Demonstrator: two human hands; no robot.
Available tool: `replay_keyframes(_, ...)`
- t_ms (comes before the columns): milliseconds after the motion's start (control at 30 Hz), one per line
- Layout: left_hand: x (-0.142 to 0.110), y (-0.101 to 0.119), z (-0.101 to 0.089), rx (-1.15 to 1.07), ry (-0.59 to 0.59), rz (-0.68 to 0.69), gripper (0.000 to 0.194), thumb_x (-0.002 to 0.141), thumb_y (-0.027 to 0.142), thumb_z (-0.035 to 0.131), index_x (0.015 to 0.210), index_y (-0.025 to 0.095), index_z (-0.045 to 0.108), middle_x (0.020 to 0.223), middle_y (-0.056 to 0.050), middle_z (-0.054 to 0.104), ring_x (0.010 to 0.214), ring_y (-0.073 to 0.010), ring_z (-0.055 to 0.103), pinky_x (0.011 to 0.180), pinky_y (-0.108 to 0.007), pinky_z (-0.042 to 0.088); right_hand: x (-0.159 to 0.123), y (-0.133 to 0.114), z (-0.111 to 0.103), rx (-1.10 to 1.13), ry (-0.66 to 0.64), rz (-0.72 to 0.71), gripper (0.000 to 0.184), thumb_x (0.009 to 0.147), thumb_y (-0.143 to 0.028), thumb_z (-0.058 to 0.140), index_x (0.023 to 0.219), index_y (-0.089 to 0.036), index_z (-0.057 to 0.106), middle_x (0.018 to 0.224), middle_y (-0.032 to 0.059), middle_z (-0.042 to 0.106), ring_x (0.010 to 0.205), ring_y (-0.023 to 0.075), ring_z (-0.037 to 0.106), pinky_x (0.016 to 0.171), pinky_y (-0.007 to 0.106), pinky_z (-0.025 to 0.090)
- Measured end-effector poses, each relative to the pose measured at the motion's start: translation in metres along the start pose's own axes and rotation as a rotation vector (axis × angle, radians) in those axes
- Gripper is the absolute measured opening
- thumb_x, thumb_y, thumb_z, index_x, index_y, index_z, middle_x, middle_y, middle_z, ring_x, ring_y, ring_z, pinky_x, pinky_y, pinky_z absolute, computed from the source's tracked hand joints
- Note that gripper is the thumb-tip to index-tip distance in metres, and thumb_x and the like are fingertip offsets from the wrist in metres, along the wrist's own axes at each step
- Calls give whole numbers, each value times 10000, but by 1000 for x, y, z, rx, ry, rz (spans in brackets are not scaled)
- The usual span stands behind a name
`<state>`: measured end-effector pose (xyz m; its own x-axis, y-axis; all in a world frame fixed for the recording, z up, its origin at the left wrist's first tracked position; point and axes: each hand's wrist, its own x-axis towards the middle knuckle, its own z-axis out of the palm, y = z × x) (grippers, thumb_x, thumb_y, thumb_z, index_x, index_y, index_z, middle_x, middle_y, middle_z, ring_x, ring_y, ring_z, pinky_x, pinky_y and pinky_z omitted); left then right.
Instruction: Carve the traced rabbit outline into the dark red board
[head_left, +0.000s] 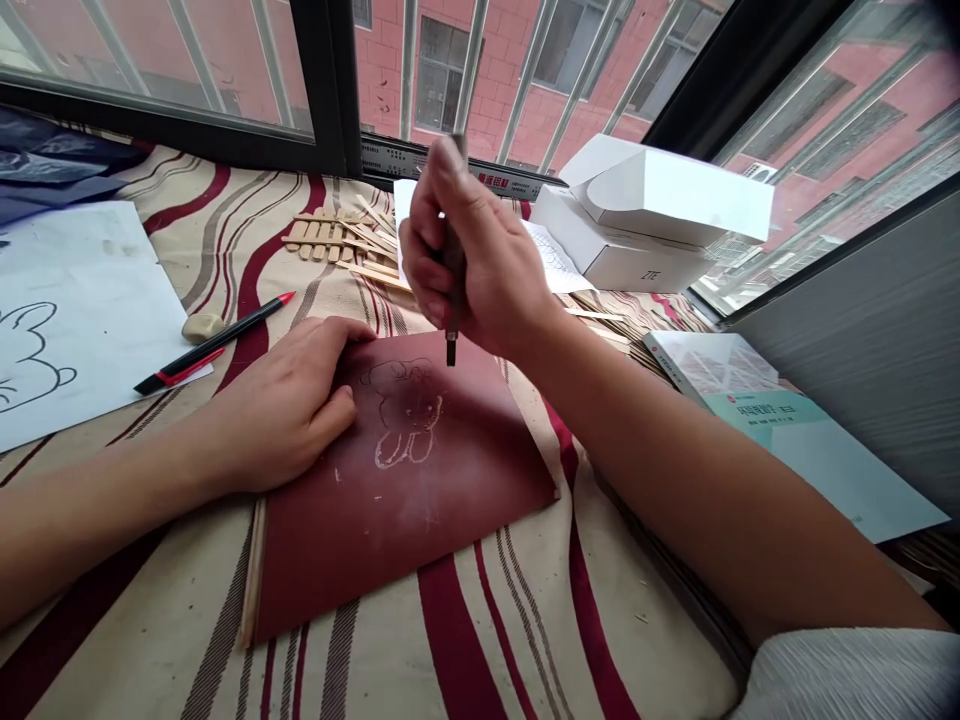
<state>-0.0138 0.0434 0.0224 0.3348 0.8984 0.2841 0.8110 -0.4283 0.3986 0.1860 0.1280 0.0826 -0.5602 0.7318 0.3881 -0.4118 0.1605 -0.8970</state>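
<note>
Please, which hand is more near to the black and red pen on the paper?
Left. The left hand rests on the red board, just below and right of the pen. The right hand, holding a carving tool, is raised above the board, much farther right of the pen.

One left hand [285,405] and one right hand [472,250] show, with one carving tool [452,335] and one red carving sheet [442,480]. Nearby are one marker pen [214,342], one eraser [202,325], one paper sheet [75,300], two white boxes [667,190], one book [787,430], and wooden sticks [337,238], too overlapped to count.
</note>
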Motion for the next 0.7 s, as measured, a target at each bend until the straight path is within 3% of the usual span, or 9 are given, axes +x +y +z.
replay_keyframes(100, 3, -2, -2, -28, -29, 23, 486, 981, 397, 413, 1423, 241, 541, 1325, -108, 697, 1171, -303, 684, 1144, -518, 555, -4, -11, 2, 7, -62, 53, 566, 1089, -620, 637, 740, -240, 405, 551, -95, 365, 433, 53, 292, 383, 205, 272)
replay_keyframes(233, 7, -11, 0, -73, -73, 34, 539, 937, 432, 472, 1438, 248, 545, 1374, -112, 703, 1254, -325, 692, 1162, -530, 557, -10, 2, 9, -17, 61, 171, 676, 1030, -736, 640, 675, -256, 323, 511, -106, 280, 421, 44, 182, 354, 214, 171)
replay_keyframes(400, 8, -12, -1, -82, -87, 38, 571, 920, 416, 479, 1458, 232, 541, 1414, -105, 688, 1262, -325, 690, 1205, -529, 535, -11, 26, 14, 38, 158, 161, 682, 1082, -705, 566, 630, -262, 312, 463, -99, 288, 377, 41, 219, 337, 208, 217)
replay_keyframes(700, 0, 23, -11, -30, -60, -35, 463, 1034, 324, 358, 1439, 185, 535, 1410, -108, 679, 1290, -276, 655, 1223, -475, 499, -13, 36, 14, -65, 218, 64, 655, 1026, -713, 647, 652, -245, 382, 520, -78, 366, 477, 39, 371, 443, 184, 349)
